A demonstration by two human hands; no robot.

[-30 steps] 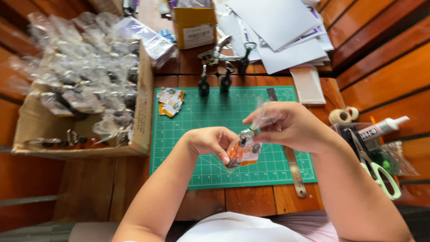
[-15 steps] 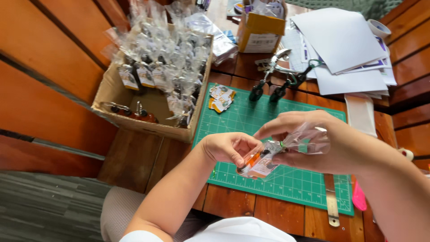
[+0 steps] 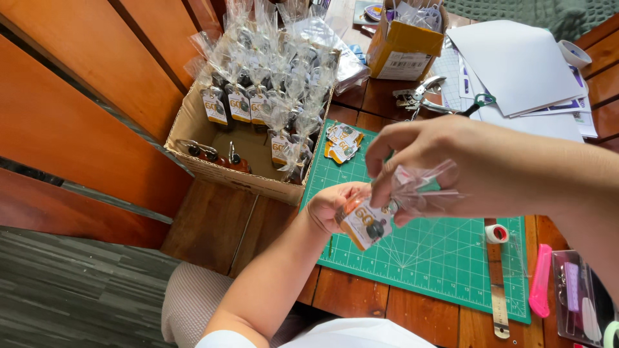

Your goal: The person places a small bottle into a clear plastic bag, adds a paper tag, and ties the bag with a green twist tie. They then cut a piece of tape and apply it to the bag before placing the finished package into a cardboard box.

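My left hand (image 3: 332,205) now cradles the tagged favour (image 3: 366,222) nearer the box (image 3: 193,122); my right hand (image 3: 438,164) pinches, seemingly twisting, its cellophane top (image 3: 422,190).

The left hand (image 3: 330,205) hides the lower part of the small wrapped packet (image 3: 369,222); the right hand (image 3: 445,161) blurs with the crinkled cellophane top (image 3: 422,188); the clear case (image 3: 583,303) is cut off at the right edge.
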